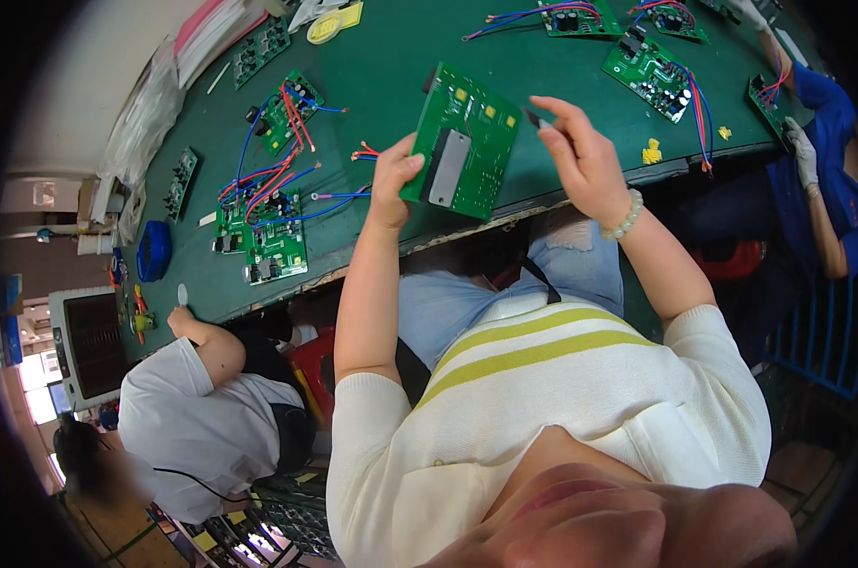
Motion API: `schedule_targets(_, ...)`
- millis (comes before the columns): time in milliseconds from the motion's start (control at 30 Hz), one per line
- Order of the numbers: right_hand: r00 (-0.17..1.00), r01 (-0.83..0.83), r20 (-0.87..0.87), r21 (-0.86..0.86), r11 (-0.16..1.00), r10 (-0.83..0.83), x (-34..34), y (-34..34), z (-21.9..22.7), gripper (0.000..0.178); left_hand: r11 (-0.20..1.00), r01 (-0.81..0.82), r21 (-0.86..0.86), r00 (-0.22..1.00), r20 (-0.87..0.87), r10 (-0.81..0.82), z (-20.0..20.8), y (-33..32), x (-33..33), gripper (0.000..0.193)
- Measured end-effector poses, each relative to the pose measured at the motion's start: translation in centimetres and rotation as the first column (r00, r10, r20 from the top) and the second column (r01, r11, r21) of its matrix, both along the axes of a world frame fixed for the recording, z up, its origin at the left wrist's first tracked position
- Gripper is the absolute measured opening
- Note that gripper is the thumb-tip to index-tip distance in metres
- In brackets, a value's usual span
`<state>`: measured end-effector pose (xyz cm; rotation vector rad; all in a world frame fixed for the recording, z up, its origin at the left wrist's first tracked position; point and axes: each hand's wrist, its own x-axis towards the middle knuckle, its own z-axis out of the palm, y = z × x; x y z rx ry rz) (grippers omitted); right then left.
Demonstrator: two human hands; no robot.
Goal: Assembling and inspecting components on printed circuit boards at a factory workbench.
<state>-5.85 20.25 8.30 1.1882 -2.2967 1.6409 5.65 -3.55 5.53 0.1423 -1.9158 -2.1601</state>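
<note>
My left hand (396, 185) grips a green circuit board (481, 151) by its left edge, thumb on the face turned toward me. The board is tilted up above the table's front edge. On that face are a grey metal plate (450, 168) beside a black strip and several small yellow squares. To the right of the board, my right hand (580, 156) is raised, a beaded bracelet on its wrist. Between its thumb and fingers is a small dark pointed piece (535, 119), apart from the board; its kind cannot be made out.
Boards with red and blue wires (275, 232) lie left on the green table (381, 57); another board (646, 76) lies right, near yellow scraps (651, 151). A blue container (153, 251) stands far left. Co-workers sit on both sides; the right one's gloved hand (803, 151) is near a board.
</note>
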Motion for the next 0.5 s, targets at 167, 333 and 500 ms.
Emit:
schedule_targets(167, 0.996, -0.031, -0.08, 0.072, 0.997, 0.037, 0.5, -2.9, -1.5, 0.031, 0.996, -0.053, 0.066, 0.998, -0.019, 0.055, -2.0, 0.8, 1.2, 0.056)
schedule_targets(333, 0.997, -0.038, -0.055, 0.161, 0.986, 0.047, 1.2, -5.1, -3.6, 0.031, 0.958, -0.212, 0.194, 0.974, -0.04, 0.224, -3.3, 0.4, 2.4, 0.057)
schedule_targets(500, 0.964, -0.04, -0.248, 0.204, 0.978, 0.092, 1.0, -7.8, -4.5, 0.037, 0.948, -0.274, 0.164, 0.954, -0.077, 0.289, -5.2, 0.4, 3.1, 0.059)
